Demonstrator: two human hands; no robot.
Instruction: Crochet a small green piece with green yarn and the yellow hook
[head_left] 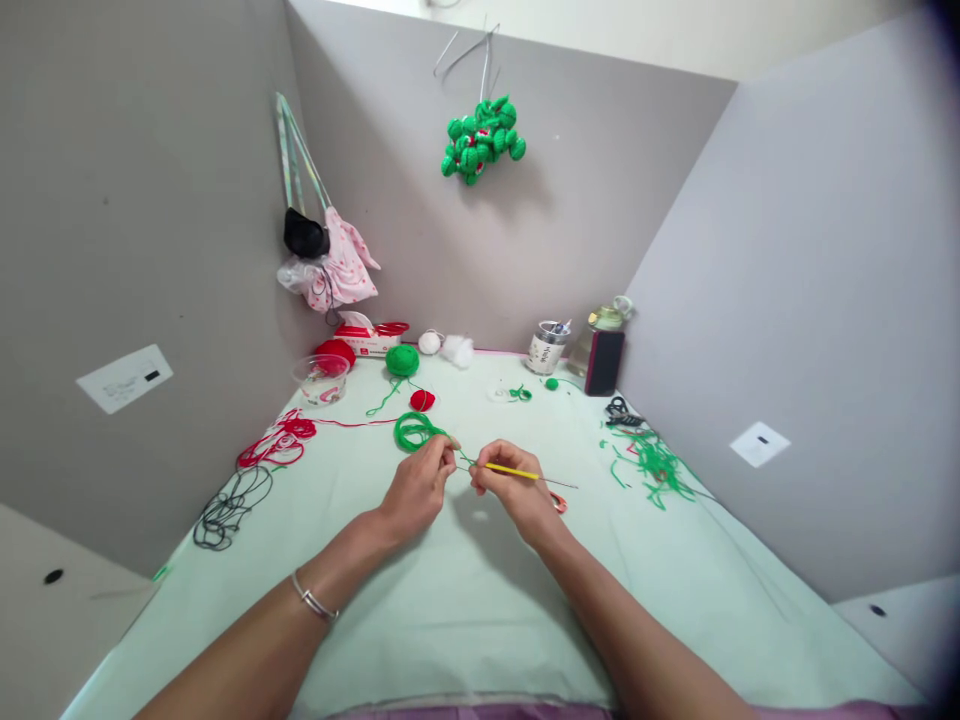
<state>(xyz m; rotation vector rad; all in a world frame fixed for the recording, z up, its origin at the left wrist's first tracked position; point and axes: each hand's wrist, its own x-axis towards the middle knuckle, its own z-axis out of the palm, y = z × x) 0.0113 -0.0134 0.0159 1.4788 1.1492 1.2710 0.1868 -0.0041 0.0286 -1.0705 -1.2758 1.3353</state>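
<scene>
My right hand (517, 485) is closed around a crochet hook with a yellow handle (517, 471), whose thin metal shaft sticks out to the right. Green yarn (465, 459) runs from its fingertips across a short gap to my left hand (421, 482). The left fingers are pinched together on that yarn. Just behind the left hand, a loose coil of green yarn (397, 432) lies on the table. Orange-handled scissors (558, 502) lie partly hidden beneath my right hand. Any stitches between the fingertips are too small to make out.
Red yarn (281, 440) and dark cord (229, 510) lie at left, green scraps (660, 470) at right. Behind are a green yarn ball (403, 360), a plastic tub (321, 385), a pen tin (546, 350) and a phone (604, 364). Grey partitions enclose the table (450, 620).
</scene>
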